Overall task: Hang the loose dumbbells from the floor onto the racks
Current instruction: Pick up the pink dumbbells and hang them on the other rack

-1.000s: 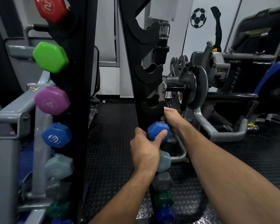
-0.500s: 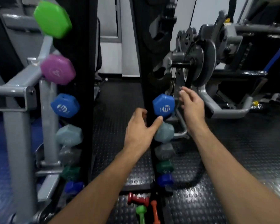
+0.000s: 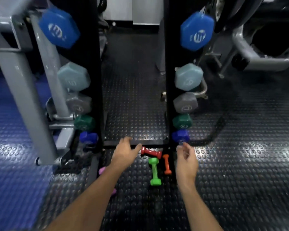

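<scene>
Dumbbells lie loose on the studded floor at the near foot of the rack, and we have both arms reaching down toward them. The red dumbbell lies farthest of the group, its long axis running left to right with a slight tilt, its left head just beside the fingertips of our left hand. That hand is spread, fingers apart and empty, palm down, hovering at the rack's base edge; we judge it the nearer hand for the red one, and a short move to the right would bring it over the handle. Since the handle runs crosswise, the fingers would need to close from far and near sides.

The green dumbbell lies nearer to us, long axis running near to far, its far head close under the red one. The orange dumbbell lies just right of the green, also near to far, beside our right hand. That hand is loosely curled, fingers apart, holding nothing, and we judge it better placed for the orange one.

A pink dumbbell shows partly to the left of our left forearm, mostly hidden.

On the rack's two uprights the lower pegs hold blue dumbbells, pale, grey, green and dark blue heads.
</scene>
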`<state>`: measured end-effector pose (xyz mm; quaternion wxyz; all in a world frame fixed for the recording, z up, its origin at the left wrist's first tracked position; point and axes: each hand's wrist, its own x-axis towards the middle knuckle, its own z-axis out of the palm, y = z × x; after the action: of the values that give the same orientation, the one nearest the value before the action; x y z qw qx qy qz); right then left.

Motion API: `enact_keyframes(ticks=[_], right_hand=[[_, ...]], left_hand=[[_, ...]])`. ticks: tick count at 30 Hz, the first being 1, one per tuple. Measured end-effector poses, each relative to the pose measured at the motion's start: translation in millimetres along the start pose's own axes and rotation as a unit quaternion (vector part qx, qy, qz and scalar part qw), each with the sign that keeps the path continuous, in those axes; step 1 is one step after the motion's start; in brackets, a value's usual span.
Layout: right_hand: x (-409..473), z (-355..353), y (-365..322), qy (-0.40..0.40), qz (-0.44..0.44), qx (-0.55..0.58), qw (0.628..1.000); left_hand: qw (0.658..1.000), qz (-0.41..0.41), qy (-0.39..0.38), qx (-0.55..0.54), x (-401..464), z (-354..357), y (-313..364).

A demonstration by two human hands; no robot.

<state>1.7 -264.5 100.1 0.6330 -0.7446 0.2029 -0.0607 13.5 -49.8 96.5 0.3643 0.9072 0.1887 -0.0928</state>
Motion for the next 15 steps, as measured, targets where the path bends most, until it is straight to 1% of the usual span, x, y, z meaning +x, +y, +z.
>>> enact_keyframes(ticks=[3, 7, 10, 15], right_hand=[[-20, 13, 53, -0.038, 0.063, -0.016, 0.997], [-36, 35, 108, -0.103, 0.115, -0.09, 0.984], [-43, 57, 143, -0.142, 0.157, -0.125, 0.969], [-62, 88, 195, -0.205, 0.202, -0.161, 0.944]], left_hand=[[0.997, -0.054, -0.04, 0.023, 2, 24, -56], [0.991, -0.1, -0.068, 0.056, 6, 47, -118], [0.987, -0.115, -0.086, 0.067, 11, 61, -154], [0.983, -0.128, -0.106, 0.074, 15, 81, -198]])
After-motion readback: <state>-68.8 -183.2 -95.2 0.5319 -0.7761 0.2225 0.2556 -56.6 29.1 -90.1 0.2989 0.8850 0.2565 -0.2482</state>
